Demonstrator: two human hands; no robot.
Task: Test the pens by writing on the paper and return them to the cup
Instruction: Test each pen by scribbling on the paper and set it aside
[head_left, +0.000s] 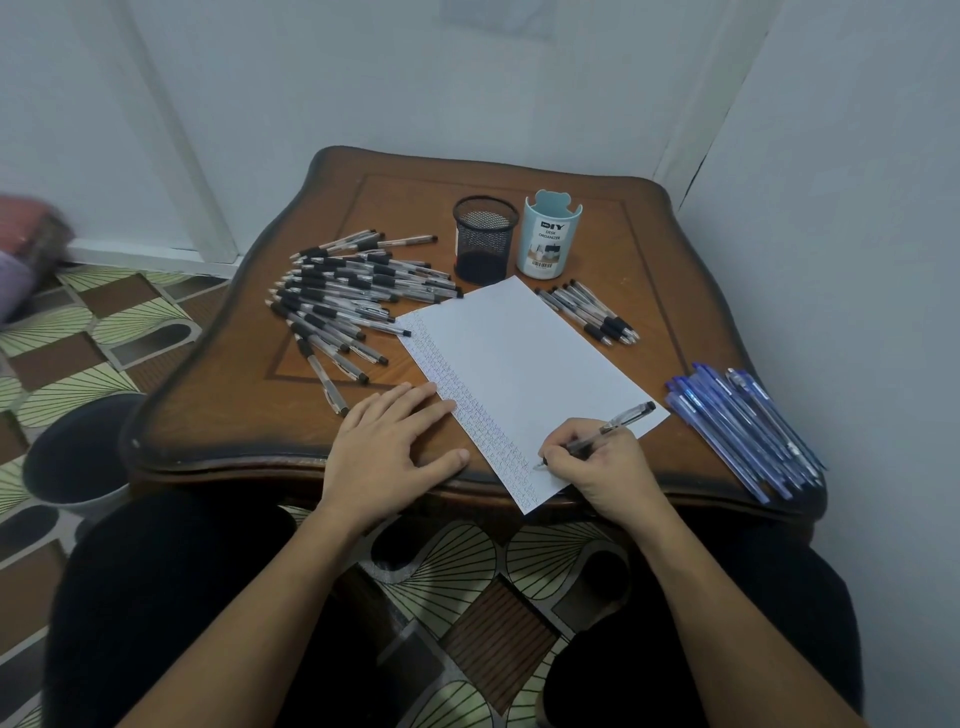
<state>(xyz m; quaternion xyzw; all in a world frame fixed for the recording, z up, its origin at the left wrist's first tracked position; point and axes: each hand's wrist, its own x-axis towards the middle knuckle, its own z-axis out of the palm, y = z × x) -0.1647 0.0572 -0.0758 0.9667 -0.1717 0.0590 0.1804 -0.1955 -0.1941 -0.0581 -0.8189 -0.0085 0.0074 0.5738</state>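
Right hand (602, 467) fingers pinching pen (615, 425), tip on paper (519, 353); left hand (384, 447) fingers lying straight, pen pile (343, 296) just beyond.

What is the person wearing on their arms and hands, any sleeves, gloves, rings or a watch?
Nothing that shows. The left hand and right hand have no gloves, rings or watch, and both forearms are uncovered down to the picture's edge, so no sleeve is in view. The only garment seen is black clothing over the legs.
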